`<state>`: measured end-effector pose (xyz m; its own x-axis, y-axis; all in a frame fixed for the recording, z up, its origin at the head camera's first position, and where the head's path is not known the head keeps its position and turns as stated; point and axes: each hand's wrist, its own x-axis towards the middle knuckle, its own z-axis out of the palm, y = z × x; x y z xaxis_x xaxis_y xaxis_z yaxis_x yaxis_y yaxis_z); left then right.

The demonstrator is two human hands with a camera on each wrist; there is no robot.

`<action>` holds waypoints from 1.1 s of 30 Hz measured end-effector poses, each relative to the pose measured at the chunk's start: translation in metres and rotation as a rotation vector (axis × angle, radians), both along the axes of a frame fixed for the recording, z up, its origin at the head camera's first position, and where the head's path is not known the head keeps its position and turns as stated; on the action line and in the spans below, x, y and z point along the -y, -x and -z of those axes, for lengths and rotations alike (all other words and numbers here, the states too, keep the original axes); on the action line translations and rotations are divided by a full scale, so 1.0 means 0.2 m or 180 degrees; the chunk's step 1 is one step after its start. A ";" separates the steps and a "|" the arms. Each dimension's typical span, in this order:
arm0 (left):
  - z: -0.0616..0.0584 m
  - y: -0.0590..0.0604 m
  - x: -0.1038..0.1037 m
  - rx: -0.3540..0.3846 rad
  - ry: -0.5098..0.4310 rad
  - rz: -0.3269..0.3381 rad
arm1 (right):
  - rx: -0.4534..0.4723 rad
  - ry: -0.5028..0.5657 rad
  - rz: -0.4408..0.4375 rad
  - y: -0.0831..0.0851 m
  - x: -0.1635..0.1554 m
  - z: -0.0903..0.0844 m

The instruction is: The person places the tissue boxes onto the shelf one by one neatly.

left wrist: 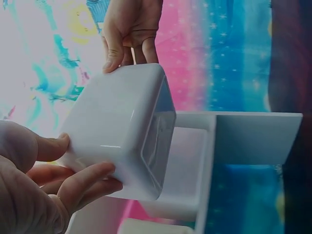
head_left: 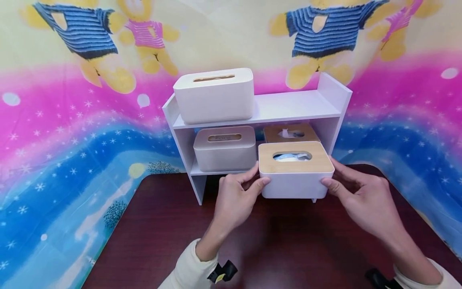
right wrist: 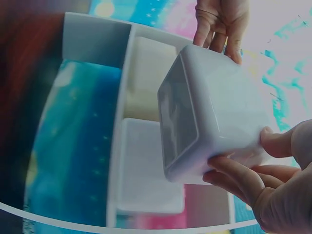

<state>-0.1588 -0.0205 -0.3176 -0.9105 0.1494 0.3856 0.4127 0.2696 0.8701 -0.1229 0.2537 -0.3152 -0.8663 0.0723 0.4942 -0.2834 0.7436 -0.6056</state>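
Item in hand: we hold the bamboo-lidded tissue box (head_left: 296, 170) between left hand (head_left: 236, 198) and right hand (head_left: 364, 200), each grip clasping an end, before the white shelf's (head_left: 288, 106) lower tier above the worktop (head_left: 144, 237); seating it there likely needs a level push.

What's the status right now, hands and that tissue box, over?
Left hand and right hand grip the wood-lidded tissue box by its ends. Box at the shelf front, lower right bay. Another wood-lidded box sits behind it.
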 end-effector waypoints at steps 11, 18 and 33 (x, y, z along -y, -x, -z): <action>-0.20 0.04 0.00 -0.0158 0.0062 0.0098 | -0.0178 0.0315 -0.0205 0.03 -0.01 -0.17; -0.31 0.05 0.00 -0.0323 -0.0003 0.0080 | -0.0205 0.0388 -0.0159 0.05 0.00 -0.28; -0.53 0.10 0.01 -0.0444 0.0150 -0.0068 | -0.0298 0.0509 -0.0182 0.11 0.00 -0.47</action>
